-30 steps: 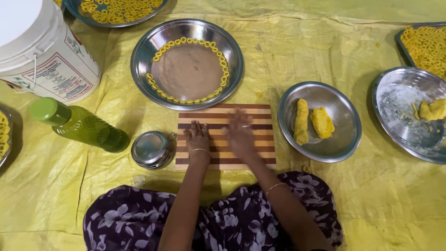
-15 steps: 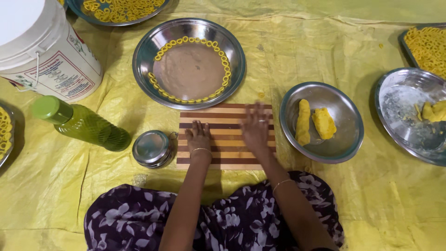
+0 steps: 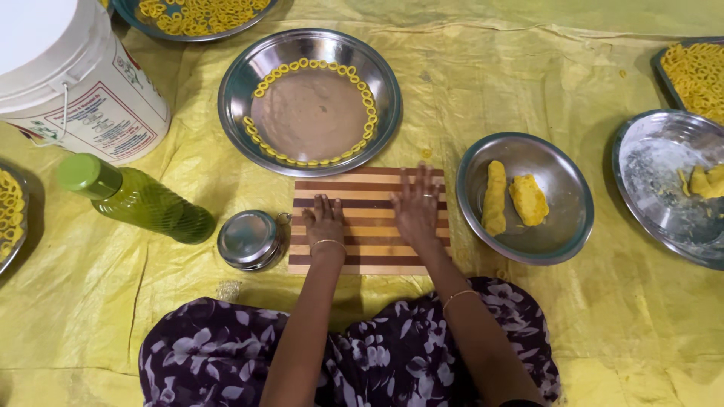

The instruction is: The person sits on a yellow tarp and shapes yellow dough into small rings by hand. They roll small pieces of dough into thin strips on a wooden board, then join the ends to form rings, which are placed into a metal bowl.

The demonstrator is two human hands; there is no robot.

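Observation:
A striped brown-and-cream wooden board (image 3: 369, 235) lies on the yellow sheet in front of my lap. My left hand (image 3: 324, 222) rests on the board's left part, fingers lightly curled, holding nothing I can see. My right hand (image 3: 417, 203) lies flat on the board's right part with the fingers spread; whatever may be under the palm is hidden. Just beyond the board sits a steel plate (image 3: 235, 83) with small yellow dough rings (image 3: 313, 64) lined around its inner edge. To the right, a steel bowl (image 3: 562, 181) holds two yellow dough pieces (image 3: 495, 197).
A green bottle (image 3: 143, 200) lies on its side at left, next to a small lidded steel container (image 3: 250, 239). A white bucket (image 3: 68, 83) stands at back left. A floury steel plate (image 3: 656, 173) and trays of rings (image 3: 697, 71) sit at right.
My right hand has slid from the board's middle toward its right and far edge. My left hand has stayed in place.

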